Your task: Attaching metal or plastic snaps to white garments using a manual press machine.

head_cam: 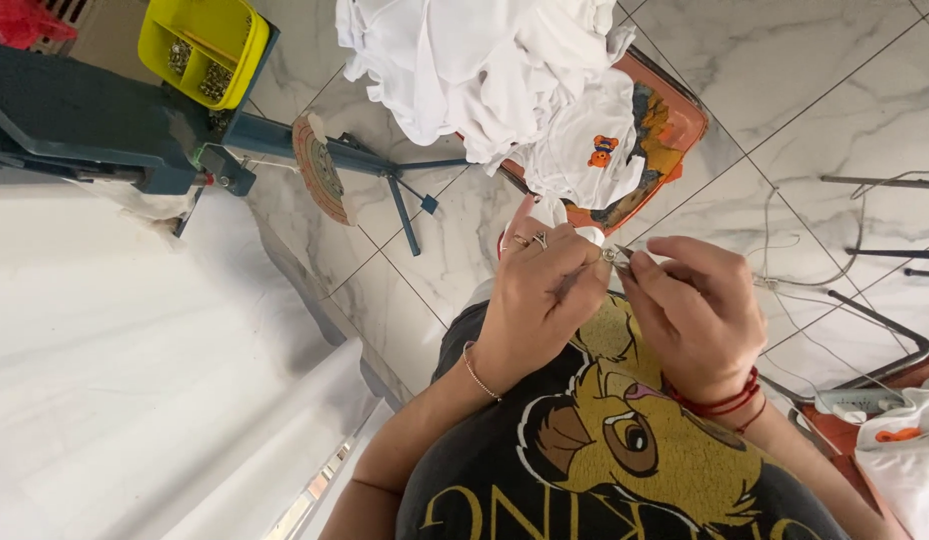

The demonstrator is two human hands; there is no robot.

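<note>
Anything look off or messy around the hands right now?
Nothing damaged. The white garments are heaped loosely on the orange tray, spilling over its edge. Loose cords trail across the tiled floor. Left hand and right hand pinch a small metal piece.

**Around my workplace: white garments, a blue press, marble floor**

A heap of white garments (485, 60) spills over an orange chair (675, 120) ahead of me, one piece showing a small orange-and-blue motif (603, 151). To my left, a yellow tray (200, 40) of small metal parts sits on a blue machine (75, 120) beside the white bench (105, 330). Grey-veined marble tiles (825, 90) cover the floor. More white fabric (910, 450) lies at my right.
</note>
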